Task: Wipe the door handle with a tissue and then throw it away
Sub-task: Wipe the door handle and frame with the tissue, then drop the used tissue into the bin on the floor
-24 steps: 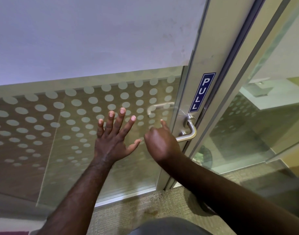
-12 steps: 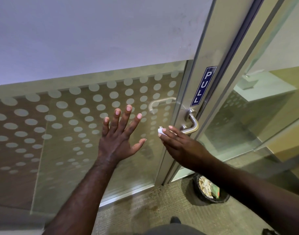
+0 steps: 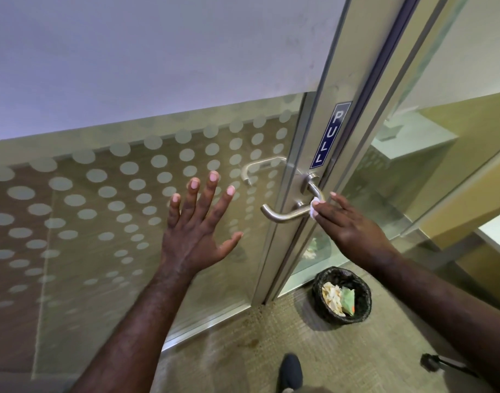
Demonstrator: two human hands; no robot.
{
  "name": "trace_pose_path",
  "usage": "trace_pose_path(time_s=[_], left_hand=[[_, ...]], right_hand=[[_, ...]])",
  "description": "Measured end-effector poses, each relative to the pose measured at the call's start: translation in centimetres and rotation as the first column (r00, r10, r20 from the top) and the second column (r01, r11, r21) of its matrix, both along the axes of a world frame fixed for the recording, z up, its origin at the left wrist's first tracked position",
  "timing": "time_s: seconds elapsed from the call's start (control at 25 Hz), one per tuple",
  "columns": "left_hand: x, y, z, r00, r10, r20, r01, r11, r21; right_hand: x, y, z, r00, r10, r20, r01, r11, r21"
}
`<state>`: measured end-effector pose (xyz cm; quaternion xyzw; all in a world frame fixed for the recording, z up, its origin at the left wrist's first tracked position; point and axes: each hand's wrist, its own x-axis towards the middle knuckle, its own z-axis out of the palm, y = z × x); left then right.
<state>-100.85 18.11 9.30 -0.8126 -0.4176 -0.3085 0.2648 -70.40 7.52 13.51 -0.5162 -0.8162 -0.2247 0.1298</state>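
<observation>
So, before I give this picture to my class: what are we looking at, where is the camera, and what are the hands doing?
There is no machine here, only a person with a camera worn on the head, looking down at both arms. The left hand is spread flat against the dotted glass door. The right hand presses a small white tissue onto the metal door handle, under a blue PULL sign. A dark waste basket holding rubbish stands on the carpet below.
</observation>
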Motion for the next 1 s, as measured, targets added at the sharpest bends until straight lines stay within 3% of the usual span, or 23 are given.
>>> trace_pose_path(time_s=[0.08,0.16,0.36,0.6,0.72,0.84,1.0], left_hand=[[0.0,-0.3,0.1,1.0,-0.018,0.02,0.018,0.999,-0.035],[0.1,-0.5,0.3,0.999,-0.022,0.03,0.024,0.998,-0.057],[0.5,-1.3,0.8,0.999,0.0,0.036,0.003,0.996,-0.09],[5.9,-5.3,0.5,0.958,-0.038,0.284,0.104,0.969,-0.222],[13.1,-8.3,-0.2,0.937,-0.256,0.237,0.303,0.935,-0.186],[21.8,-10.1,-1.0,0.858,-0.492,0.149,0.514,0.816,-0.265],[32.2,-8.5,-2.9,0.769,-0.635,-0.077,0.54,0.708,-0.455]], right_hand=[[1.4,-0.4,-0.1,0.974,-0.211,-0.079,0.204,0.975,-0.087],[2.7,-0.8,-0.8,0.927,-0.328,-0.181,0.301,0.94,-0.159],[4.2,-0.7,-2.8,0.81,-0.389,-0.438,0.363,0.92,-0.146],[7.1,-1.3,-6.5,0.515,-0.435,-0.739,0.383,0.888,-0.255],[10.2,-2.3,-9.0,0.47,-0.504,-0.725,0.377,0.857,-0.351],[13.6,-3.1,-11.0,0.39,-0.557,-0.733,0.369,0.824,-0.429],[19.1,-3.8,-13.2,0.315,-0.621,-0.717,0.369,0.777,-0.51]])
